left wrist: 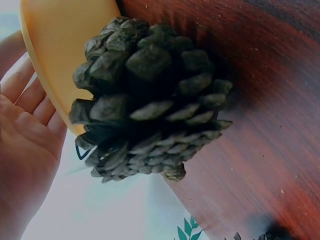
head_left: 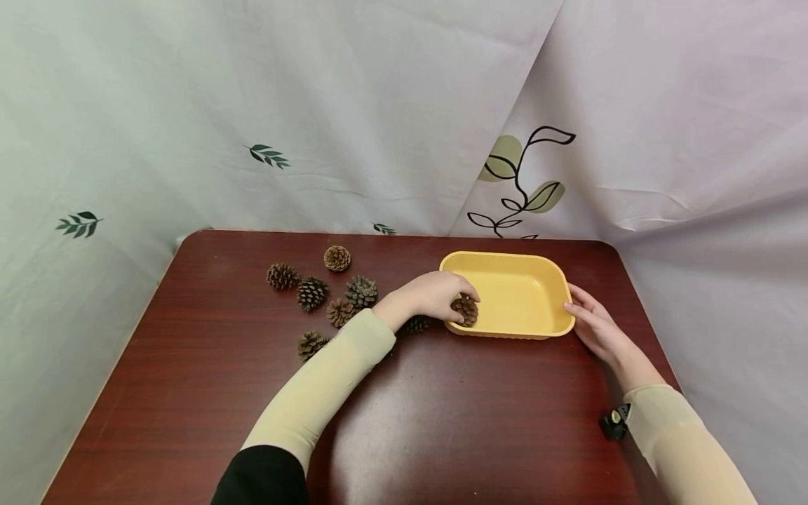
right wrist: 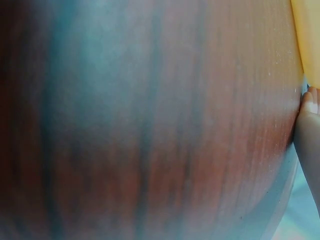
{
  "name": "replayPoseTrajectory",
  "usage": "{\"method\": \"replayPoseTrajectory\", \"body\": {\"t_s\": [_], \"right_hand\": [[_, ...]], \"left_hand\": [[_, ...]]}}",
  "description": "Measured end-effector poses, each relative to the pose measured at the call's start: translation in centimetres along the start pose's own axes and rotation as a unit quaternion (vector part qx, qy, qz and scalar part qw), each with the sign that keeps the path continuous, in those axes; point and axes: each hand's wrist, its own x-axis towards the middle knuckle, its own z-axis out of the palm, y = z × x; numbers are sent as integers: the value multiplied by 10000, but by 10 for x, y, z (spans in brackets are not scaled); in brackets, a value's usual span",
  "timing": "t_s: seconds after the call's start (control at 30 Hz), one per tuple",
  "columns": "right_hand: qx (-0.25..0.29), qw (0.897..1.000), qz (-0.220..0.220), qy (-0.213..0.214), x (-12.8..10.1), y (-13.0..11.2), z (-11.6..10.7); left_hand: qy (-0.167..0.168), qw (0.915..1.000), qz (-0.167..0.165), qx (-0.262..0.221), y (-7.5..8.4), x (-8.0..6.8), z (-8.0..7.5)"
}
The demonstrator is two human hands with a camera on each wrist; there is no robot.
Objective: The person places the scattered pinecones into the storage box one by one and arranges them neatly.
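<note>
My left hand [head_left: 435,294] reaches over the left end of a yellow rectangular tray [head_left: 517,330] and grips a brown pine cone [head_left: 466,310] just inside the rim. Partly hidden beneath that wrist, a dark pine cone [head_left: 416,324] lies on the table. In the left wrist view, a large pine cone [left wrist: 150,100] fills the middle close to the camera, beside the palm [left wrist: 30,130]. At the tray's opposite end, my right hand [head_left: 596,326] holds the rim with its thumb on top. Only a sliver of its thumb [right wrist: 311,107] shows in the right wrist view.
Several more pine cones lie loosely grouped on the left side of the dark red table [head_left: 404,435], among them a round cone [head_left: 337,258] near the back edge and another cone [head_left: 311,344] nearest me. A pale patterned cloth [head_left: 379,126] hangs behind the table.
</note>
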Motion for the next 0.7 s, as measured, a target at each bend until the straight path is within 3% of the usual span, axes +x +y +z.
{"method": "replayPoseTrajectory", "body": {"t_s": [0.47,0.7], "right_hand": [[-49,9999,93,84,1,0,1],[-32,9999,94,77,0,0,0]], "left_hand": [[-73,9997,-78,229,0,0,-1],[-8,10000,-59,64,1,0,-2]]}}
